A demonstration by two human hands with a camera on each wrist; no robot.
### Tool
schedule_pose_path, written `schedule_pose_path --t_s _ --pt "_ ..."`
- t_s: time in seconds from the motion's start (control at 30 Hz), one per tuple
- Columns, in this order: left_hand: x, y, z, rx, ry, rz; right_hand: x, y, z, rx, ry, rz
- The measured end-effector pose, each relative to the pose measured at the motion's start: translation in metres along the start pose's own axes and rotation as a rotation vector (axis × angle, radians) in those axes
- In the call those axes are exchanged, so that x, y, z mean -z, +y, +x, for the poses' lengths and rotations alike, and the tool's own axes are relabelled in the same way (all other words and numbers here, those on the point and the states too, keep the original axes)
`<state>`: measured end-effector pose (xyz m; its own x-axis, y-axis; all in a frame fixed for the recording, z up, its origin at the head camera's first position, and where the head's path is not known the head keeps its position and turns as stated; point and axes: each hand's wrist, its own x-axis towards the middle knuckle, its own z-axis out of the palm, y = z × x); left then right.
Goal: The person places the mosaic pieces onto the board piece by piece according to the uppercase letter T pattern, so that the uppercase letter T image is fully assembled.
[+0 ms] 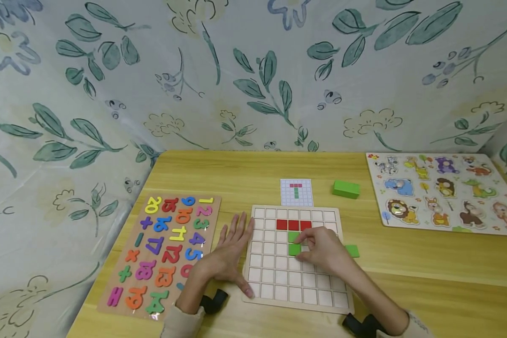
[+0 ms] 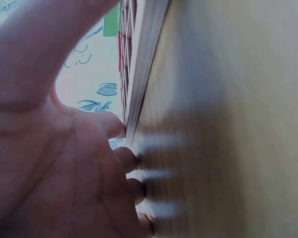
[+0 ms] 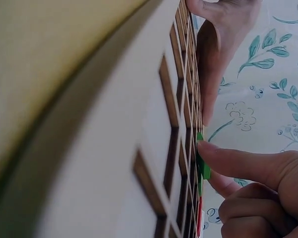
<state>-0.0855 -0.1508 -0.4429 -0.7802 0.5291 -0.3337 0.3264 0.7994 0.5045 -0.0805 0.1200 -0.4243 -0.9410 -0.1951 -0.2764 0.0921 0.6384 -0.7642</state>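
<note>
A wooden grid board (image 1: 274, 304) lies flat on the table with three red square tiles (image 1: 293, 225) in a row. A green tile (image 1: 293, 236) sits directly under the middle red one. Just below that, my right hand (image 1: 323, 249) pinches another green tile (image 1: 294, 249) between thumb and index finger; the right wrist view shows this pinched green tile (image 3: 205, 167) at the board's surface. Along the board's left edge, my left hand (image 1: 230, 253) rests with fingers spread and thumb near the lower left corner. Its fingertips touch the table beside the frame in the left wrist view.
A pattern card (image 1: 296, 199) with a red and green T lies behind the board. Right of it is a green block (image 1: 345, 189); a loose green tile (image 1: 352, 251) lies at the board's right edge. A number puzzle (image 1: 213, 206) is left, an animal puzzle (image 1: 422, 223) right.
</note>
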Motion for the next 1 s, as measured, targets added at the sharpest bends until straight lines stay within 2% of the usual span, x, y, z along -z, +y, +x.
schedule_pose_path --t_s 0.23,0.53,0.67,1.0 --pt "0.000 0.000 0.000 0.002 -0.003 0.000 -0.003 0.000 0.000 0.012 0.028 -0.012" --pt "0.001 0.000 0.000 0.002 -0.002 0.000 -0.003 0.005 0.001 0.004 0.034 0.034" --pt "0.001 0.000 0.000 0.002 -0.003 -0.001 -0.003 0.008 0.003 -0.007 0.026 0.053" --pt "0.000 0.000 0.000 0.004 -0.003 0.001 0.000 0.017 0.005 0.026 -0.035 0.109"
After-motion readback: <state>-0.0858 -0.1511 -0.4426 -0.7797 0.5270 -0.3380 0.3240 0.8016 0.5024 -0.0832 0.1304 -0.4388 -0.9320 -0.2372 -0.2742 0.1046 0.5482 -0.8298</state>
